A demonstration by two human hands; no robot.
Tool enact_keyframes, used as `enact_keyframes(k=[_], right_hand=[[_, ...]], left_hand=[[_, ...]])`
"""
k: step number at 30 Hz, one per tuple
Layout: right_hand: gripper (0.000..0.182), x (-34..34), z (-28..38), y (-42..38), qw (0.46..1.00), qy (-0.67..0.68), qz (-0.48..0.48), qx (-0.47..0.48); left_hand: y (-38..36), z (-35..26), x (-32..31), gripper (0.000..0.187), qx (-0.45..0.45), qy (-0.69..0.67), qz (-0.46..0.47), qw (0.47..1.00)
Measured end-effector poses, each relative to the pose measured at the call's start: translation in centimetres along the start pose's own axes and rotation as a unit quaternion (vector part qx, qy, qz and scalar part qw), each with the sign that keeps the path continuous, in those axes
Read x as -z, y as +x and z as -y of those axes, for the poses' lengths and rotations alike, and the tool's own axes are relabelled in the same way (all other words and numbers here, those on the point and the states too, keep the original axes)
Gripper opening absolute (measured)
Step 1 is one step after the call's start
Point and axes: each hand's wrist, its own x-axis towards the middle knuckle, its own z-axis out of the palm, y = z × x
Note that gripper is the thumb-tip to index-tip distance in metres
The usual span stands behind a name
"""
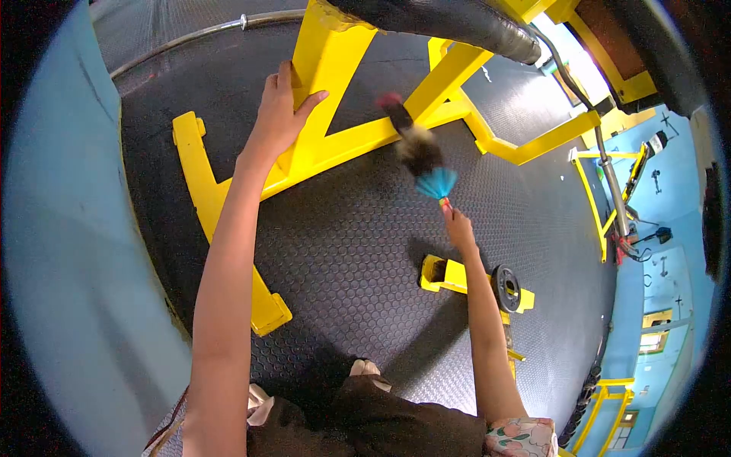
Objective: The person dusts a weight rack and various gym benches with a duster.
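Observation:
My left hand [280,118] grips the side of a yellow upright post [331,57] on a gym machine frame, thumb across its front face and fingers along its left edge. In my right hand [460,231] is the handle of a feather duster [435,183], blue near the grip and dark, pale and reddish further out. The duster's head is smeared by motion and overlaps the machine's yellow base bar [346,152]. Its tip lies close to a slanted yellow brace [445,80].
A black padded roller [464,27] crosses above the post. On the black textured floor [343,236] stands a low yellow piece with a black weight plate [505,289]. A blue wall [61,228] rises on the left. Another yellow rack [590,198] stands at the right.

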Motion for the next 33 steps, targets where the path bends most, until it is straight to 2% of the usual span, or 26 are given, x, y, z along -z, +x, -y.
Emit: enact_keyframes(k=[1, 2, 4, 6, 8, 12, 14, 16, 17, 18, 20, 21, 22, 23, 24, 25, 27, 28, 29, 30, 31, 32, 33], right_hand=[[0.031, 0.5, 0.1, 0.2, 0.994, 0.017, 0.023, -0.101], [0.031, 0.1, 0.6, -0.2, 0.994, 0.017, 0.023, -0.101], [0.035, -1.8, 3.4, -2.0, 0.999, 0.037, 0.022, 0.031], [0.04, -2.1, 8.2, -5.6, 0.995, 0.062, 0.035, 0.073], [0.044, -2.5, 11.4, -9.0, 0.965, 0.245, 0.098, 0.008], [0.047, -1.5, 10.8, -9.0, 0.96, 0.236, 0.145, -0.039], [0.05, -0.3, 8.7, -6.7, 0.967, 0.232, 0.067, -0.078], [0.05, -0.5, 7.0, -5.0, 0.962, 0.227, 0.032, -0.147], [0.049, -1.1, 6.6, -4.6, 0.958, 0.234, -0.01, -0.167], [0.049, -2.2, 6.4, -4.6, 0.958, 0.233, -0.01, -0.165], [0.048, -4.5, 6.9, -5.5, 0.978, 0.192, -0.072, -0.045], [0.044, -3.4, 9.0, -6.7, 0.967, 0.234, 0.048, -0.086], [0.04, -6.4, 8.8, -8.6, 0.979, 0.204, -0.002, -0.022], [0.026, -7.2, 9.2, -10.6, 0.96, -0.095, -0.123, 0.234], [0.024, -4.4, 12.3, -12.2, 0.982, 0.118, -0.02, 0.148], [0.026, -1.3, 15.6, -13.9, 0.941, 0.324, 0.085, 0.052], [0.031, -3.3, 15.7, -19.1, 0.96, 0.219, 0.04, 0.171], [0.027, -3.0, 15.8, -21.5, 0.96, 0.235, 0.031, 0.147], [0.025, -2.1, 16.2, -23.8, 0.96, 0.252, 0.021, 0.123], [0.026, -0.4, 16.6, -25.7, 0.937, 0.325, 0.124, -0.019], [0.029, 0.8, 16.6, -27.3, 0.881, 0.385, 0.225, -0.161], [0.029, 0.7, 16.1, -28.9, 0.879, 0.387, 0.229, -0.157], [0.029, 0.7, 15.5, -30.5, 0.889, 0.37, 0.238, -0.126]], left_hand=[[0.0, 0.0, 0.0, 0.077, 0.001, 0.0, 0.0, 1.0], [0.1, 0.1, -0.1, 0.079, -0.005, 0.01, 0.0, 1.0], [0.1, 0.4, -0.2, 0.08, -0.008, 0.022, -0.004, 1.0], [0.0, 0.6, -0.3, 0.081, -0.026, 0.014, -0.015, 0.999], [0.1, 0.8, -0.4, 0.081, -0.031, 0.023, -0.018, 0.999], [0.0, 0.6, -0.4, 0.081, -0.023, 0.031, -0.013, 0.999], [0.0, 0.6, -0.3, 0.081, -0.028, 0.031, -0.011, 0.999], [-0.1, 0.3, -0.1, 0.081, -0.03, 0.029, -0.013, 0.999], [-0.1, -0.3, 0.2, 0.08, -0.014, 0.008, -0.004, 1.0], [-0.2, -0.5, 0.4, 0.079, 0.002, -0.013, 0.005, 1.0], [0.0, 0.1, 0.0, 0.079, -0.011, 0.006, -0.006, 1.0], [0.0, 0.4, -0.1, 0.078, -0.026, 0.024, -0.014, 0.999], [-0.1, 0.4, -0.2, 0.078, -0.024, 0.024, -0.014, 0.999], [-0.2, 0.3, -0.2, 0.076, -0.027, 0.02, -0.026, 0.999], [-0.2, 0.3, -0.2, 0.074, -0.03, 0.017, -0.037, 0.999], [-0.2, 0.7, -0.1, 0.074, -0.029, 0.019, -0.037, 0.999], [-0.3, 2.3, 0.6, 0.065, -0.058, -0.032, 0.002, 0.998], [-0.9, 3.3, 1.3, 0.065, -0.055, -0.028, 0.002, 0.998], [-1.9, 4.5, 2.3, 0.06, -0.013, -0.039, 0.014, 0.999], [-2.9, 6.0, 3.4, 0.055, 0.029, -0.049, 0.026, 0.998], [-4.4, 8.7, 3.8, 0.052, 0.052, 0.026, 0.0, 0.998], [-6.2, 12.0, 3.7, 0.048, 0.075, 0.1, -0.025, 0.992], [-8.0, 14.7, 3.7, 0.047, 0.121, 0.116, -0.046, 0.985]])
